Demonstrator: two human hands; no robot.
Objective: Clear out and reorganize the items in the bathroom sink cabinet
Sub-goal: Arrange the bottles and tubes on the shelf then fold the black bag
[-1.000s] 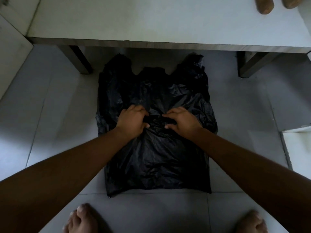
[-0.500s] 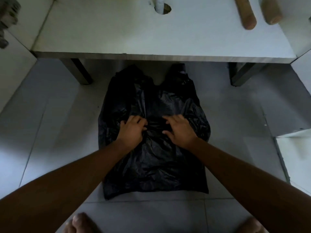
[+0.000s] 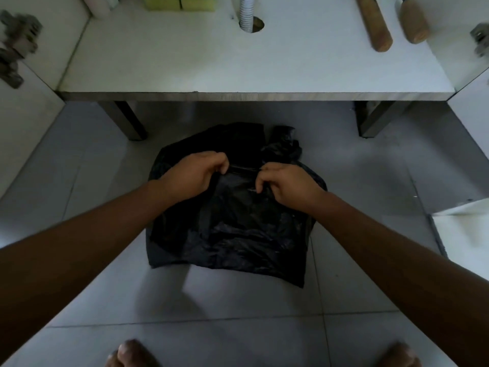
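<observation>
a black plastic bag (image 3: 232,229) lies on the tiled floor (image 3: 79,260) before the open cabinet shelf (image 3: 238,67). the left hand (image 3: 193,176) and right hand (image 3: 288,185) each pinch a fold, apparently near the bag's mouth, fingers curled tight around the plastic.

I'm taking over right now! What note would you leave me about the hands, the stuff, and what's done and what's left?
Left hand and right hand: both pinch the black bag, which lies on the floor before the cabinet shelf.
On the shelf: sponges, two wooden handles.
Done: bag out, fold seemingly begun.
Left: finish folding, put it away.
</observation>
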